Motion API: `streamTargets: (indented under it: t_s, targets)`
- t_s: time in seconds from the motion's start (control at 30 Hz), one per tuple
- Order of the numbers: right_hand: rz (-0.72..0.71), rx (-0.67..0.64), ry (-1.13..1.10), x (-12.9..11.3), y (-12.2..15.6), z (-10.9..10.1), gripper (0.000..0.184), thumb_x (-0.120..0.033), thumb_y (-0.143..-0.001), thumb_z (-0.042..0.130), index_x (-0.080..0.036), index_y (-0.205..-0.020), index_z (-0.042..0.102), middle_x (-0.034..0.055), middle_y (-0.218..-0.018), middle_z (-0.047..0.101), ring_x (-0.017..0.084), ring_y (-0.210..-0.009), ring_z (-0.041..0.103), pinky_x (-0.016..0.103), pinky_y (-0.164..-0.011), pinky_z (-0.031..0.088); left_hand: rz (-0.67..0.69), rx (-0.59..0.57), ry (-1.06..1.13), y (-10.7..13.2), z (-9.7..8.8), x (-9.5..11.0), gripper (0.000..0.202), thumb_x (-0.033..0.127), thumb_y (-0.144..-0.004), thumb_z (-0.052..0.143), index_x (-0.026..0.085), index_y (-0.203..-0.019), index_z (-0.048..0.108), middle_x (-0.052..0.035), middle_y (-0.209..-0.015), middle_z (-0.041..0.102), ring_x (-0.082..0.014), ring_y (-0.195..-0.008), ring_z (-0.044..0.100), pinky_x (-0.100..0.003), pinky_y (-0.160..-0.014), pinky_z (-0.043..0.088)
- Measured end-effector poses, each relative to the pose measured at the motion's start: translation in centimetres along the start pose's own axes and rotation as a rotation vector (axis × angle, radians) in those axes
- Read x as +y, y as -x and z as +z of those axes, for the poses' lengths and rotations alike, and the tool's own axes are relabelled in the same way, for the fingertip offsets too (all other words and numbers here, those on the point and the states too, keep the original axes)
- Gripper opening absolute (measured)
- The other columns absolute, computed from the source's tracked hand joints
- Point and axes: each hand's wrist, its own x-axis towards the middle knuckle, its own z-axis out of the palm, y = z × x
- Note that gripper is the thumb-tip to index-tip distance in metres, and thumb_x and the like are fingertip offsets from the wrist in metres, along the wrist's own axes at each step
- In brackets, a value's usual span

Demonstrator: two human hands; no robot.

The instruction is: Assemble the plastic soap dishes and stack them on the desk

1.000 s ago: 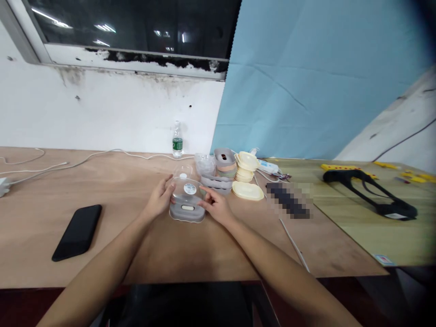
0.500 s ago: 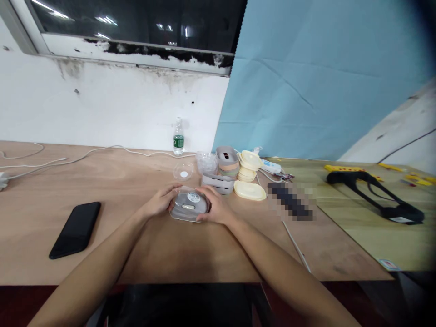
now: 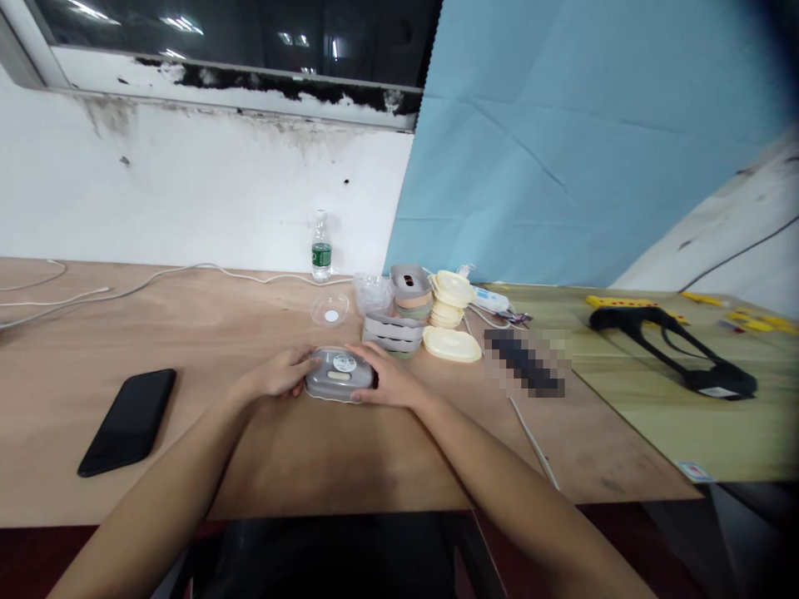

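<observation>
A small grey box with a clear lid (image 3: pixel 339 374) lies flat on the wooden table (image 3: pixel 262 449). My left hand (image 3: pixel 278 374) curls against its left side and my right hand (image 3: pixel 385 378) wraps its right side, so both grip it. Just behind it stand a stack of grey boxes (image 3: pixel 390 331) and a stack of cream lids (image 3: pixel 448 301). A single cream lid (image 3: pixel 450 344) lies beside them. One loose clear lid (image 3: pixel 330 309) rests farther back.
A black phone (image 3: pixel 128 421) lies at the left. A water bottle (image 3: pixel 321 247) stands by the white wall, with white cables (image 3: pixel 156 279) along the table's back. A black and yellow tool (image 3: pixel 674 345) lies at the right, before a blue sheet (image 3: pixel 574 141).
The clear lid, held tilted up over the grey box a second ago, has come down onto it. Both hands now press the closed box flat on the table.
</observation>
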Motion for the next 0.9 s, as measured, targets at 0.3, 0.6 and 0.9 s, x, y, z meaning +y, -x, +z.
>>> streamTargets:
  t_s: [0.3, 0.6, 0.9]
  targets:
    - [0.009, -0.007, -0.016, 0.6, 0.0, -0.1, 0.1, -0.059, -0.057, 0.078, -0.028, -0.143, 0.036, 0.0104, -0.138, 0.046, 0.03, -0.125, 0.045, 0.043, -0.104, 0.036, -0.022, -0.046, 0.049, -0.5, -0.1, -1.3, 0.06, 0.055, -0.089, 0.041, 0.018, -0.137, 0.039, 0.0017, -0.055, 0.061, -0.012, -0.042, 0.054, -0.019, -0.04, 0.04]
    - [-0.023, 0.062, 0.054, 1.1, 0.2, -0.3, 0.104, -0.065, -0.055, 0.076, -0.029, -0.143, 0.036, 0.008, -0.12, 0.064, 0.025, -0.092, 0.065, 0.038, -0.085, 0.049, 0.022, 0.58, -0.412, -0.9, -1.6, -1.2, 0.053, 0.053, -0.085, 0.047, 0.016, -0.121, 0.058, -0.0041, -0.076, 0.065, -0.02, -0.07, 0.062, -0.03, -0.065, 0.046]
    - [0.043, 0.839, 0.21, 4.5, 2.0, -4.0, 0.033, -0.041, -0.084, 0.057, -0.019, -0.108, 0.063, 0.0021, -0.073, 0.067, 0.013, -0.054, 0.055, 0.026, -0.058, 0.046, 0.561, 0.596, -0.749, 0.3, -0.4, 0.9, 0.042, 0.049, -0.085, 0.054, 0.018, -0.113, 0.062, -0.0097, -0.106, 0.066, -0.0236, -0.098, 0.059, -0.037, -0.088, 0.044]
